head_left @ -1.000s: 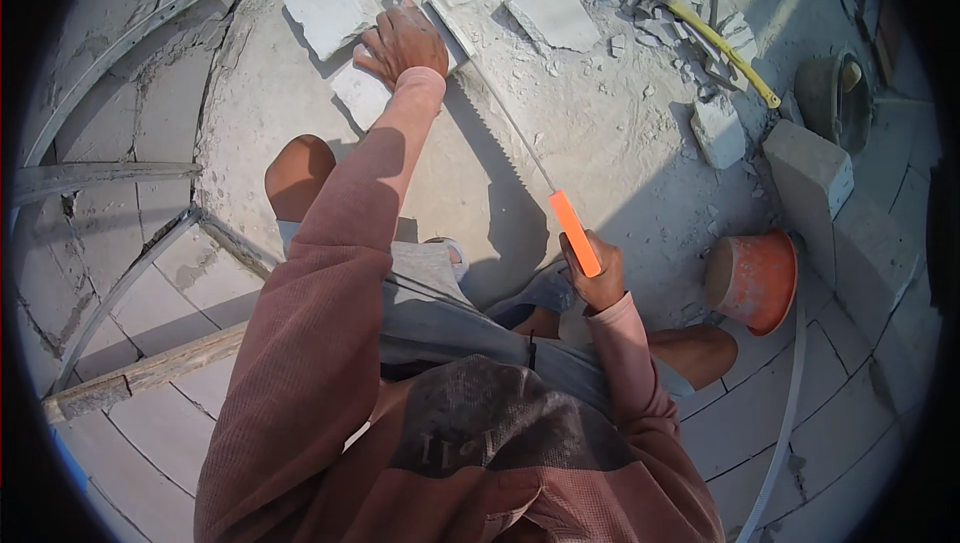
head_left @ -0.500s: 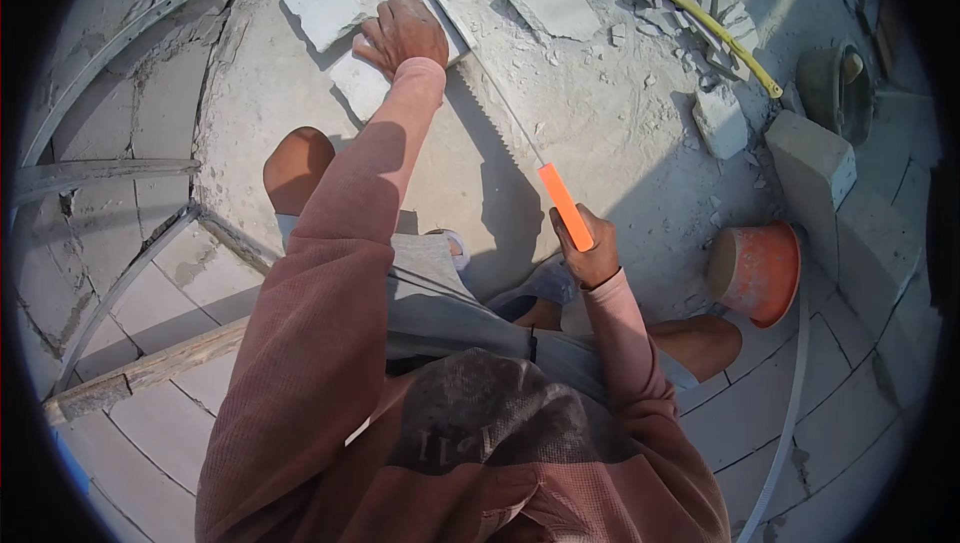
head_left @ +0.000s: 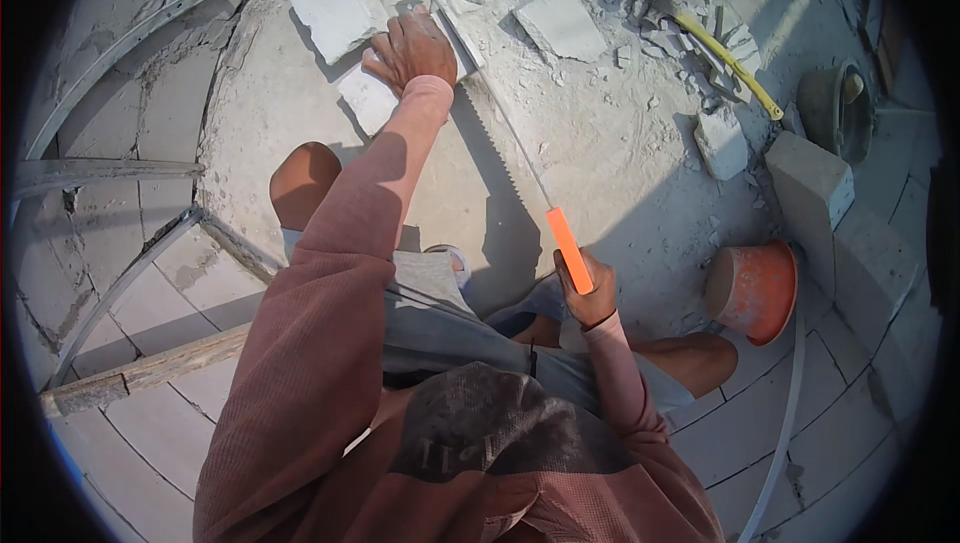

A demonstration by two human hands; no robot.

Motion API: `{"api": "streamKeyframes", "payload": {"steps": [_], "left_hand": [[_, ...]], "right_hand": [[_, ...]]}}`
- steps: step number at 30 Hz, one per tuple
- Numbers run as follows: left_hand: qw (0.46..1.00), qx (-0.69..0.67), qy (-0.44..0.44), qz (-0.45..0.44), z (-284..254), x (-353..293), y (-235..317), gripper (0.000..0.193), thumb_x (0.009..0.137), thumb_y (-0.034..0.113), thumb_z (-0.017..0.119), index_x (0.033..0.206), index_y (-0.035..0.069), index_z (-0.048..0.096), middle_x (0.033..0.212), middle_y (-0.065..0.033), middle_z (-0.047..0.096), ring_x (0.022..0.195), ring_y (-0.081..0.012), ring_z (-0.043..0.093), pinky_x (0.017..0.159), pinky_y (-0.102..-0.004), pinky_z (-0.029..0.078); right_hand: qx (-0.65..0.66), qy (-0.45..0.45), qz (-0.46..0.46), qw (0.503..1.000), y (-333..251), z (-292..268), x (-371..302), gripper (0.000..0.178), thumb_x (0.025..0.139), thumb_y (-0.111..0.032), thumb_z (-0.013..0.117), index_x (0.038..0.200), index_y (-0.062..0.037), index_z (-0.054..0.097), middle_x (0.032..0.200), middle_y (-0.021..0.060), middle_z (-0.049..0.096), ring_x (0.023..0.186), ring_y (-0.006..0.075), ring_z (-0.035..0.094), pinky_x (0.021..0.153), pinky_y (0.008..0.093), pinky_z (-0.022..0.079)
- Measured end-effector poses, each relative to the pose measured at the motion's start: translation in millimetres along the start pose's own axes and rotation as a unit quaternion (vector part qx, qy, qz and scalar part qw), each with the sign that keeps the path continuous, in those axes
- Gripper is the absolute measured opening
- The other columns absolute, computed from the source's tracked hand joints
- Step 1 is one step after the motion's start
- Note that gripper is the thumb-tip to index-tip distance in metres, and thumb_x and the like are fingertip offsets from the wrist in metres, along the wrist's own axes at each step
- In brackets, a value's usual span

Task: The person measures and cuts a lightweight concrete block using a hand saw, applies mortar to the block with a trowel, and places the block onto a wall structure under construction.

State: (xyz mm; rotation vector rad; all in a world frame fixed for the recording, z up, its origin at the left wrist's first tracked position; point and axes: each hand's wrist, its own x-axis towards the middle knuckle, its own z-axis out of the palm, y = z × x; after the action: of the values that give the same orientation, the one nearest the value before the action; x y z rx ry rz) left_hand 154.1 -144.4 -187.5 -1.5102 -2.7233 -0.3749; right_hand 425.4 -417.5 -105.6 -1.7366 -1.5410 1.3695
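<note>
My left hand [head_left: 412,49] presses down on a small white block [head_left: 367,99], fingers bent over it and holding it to the dusty floor. Its own fingers and wrist cover much of the block. In my right hand [head_left: 594,293] is a handsaw with an orange handle [head_left: 568,248], the fist closed around the grip. The long toothed blade [head_left: 512,133] reaches up and left from the handle, running along the block's right edge beside my left hand. Whether the teeth sit in a cut cannot be made out.
A larger white block [head_left: 334,3] lies beyond my left hand, a broken slab [head_left: 560,25] farther right. A hammer with a yellow handle [head_left: 728,65] rests on rubble. At right are an orange bucket [head_left: 752,291], a dark bucket [head_left: 832,115] and a grey block [head_left: 808,181].
My right hand has drawn the saw back toward my body, down the picture. My left hand stays on the block. The whole view has shifted slightly.
</note>
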Motion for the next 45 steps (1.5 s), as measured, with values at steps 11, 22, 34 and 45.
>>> {"api": "streamKeyframes", "payload": {"steps": [11, 22, 34, 45], "left_hand": [[0.999, 0.004, 0.028, 0.017, 10, -8, 1, 0.036, 0.108, 0.035, 0.040, 0.104, 0.012, 0.068, 0.113, -0.0067, 0.068, 0.119, -0.0290, 0.053, 0.108, -0.0532, 0.026], [1.000, 0.006, 0.001, 0.023, 2, -7, 3, 0.035, 0.108, 0.034, 0.041, 0.111, 0.012, 0.068, 0.117, -0.0059, 0.067, 0.119, -0.0291, 0.052, 0.108, -0.0542, 0.026], [1.000, -0.005, -0.002, 0.022, -8, 0, -6, 0.036, 0.109, 0.034, 0.040, 0.113, 0.011, 0.067, 0.119, -0.0066, 0.067, 0.120, -0.0316, 0.052, 0.108, -0.0556, 0.025], [0.999, 0.023, 0.016, 0.021, 1, -4, -21, 0.037, 0.109, 0.034, 0.040, 0.111, 0.011, 0.068, 0.118, -0.0069, 0.067, 0.119, -0.0304, 0.053, 0.109, -0.0543, 0.025]], "right_hand": [[0.050, -0.005, -0.024, 0.998, -7, 26, 105, 0.014, 0.095, -0.011, 0.070, 0.093, 0.0020, 0.067, 0.068, 0.0125, 0.063, 0.059, 0.0170, 0.060, 0.059, 0.0312, 0.049], [0.014, -0.035, -0.025, 0.999, -6, 4, 102, 0.010, 0.095, -0.008, 0.068, 0.098, 0.0012, 0.069, 0.074, 0.0112, 0.065, 0.061, 0.0163, 0.059, 0.061, 0.0300, 0.049], [-0.009, -0.025, 0.005, 1.000, 14, -24, 0, 0.006, 0.090, -0.004, 0.070, 0.094, -0.0005, 0.070, 0.076, 0.0136, 0.066, 0.067, 0.0257, 0.068, 0.065, 0.0320, 0.052], [-0.023, -0.048, 0.021, 0.998, 13, -24, -20, 0.014, 0.091, -0.009, 0.070, 0.103, -0.0011, 0.071, 0.080, 0.0160, 0.069, 0.072, 0.0305, 0.070, 0.067, 0.0351, 0.055]]}}
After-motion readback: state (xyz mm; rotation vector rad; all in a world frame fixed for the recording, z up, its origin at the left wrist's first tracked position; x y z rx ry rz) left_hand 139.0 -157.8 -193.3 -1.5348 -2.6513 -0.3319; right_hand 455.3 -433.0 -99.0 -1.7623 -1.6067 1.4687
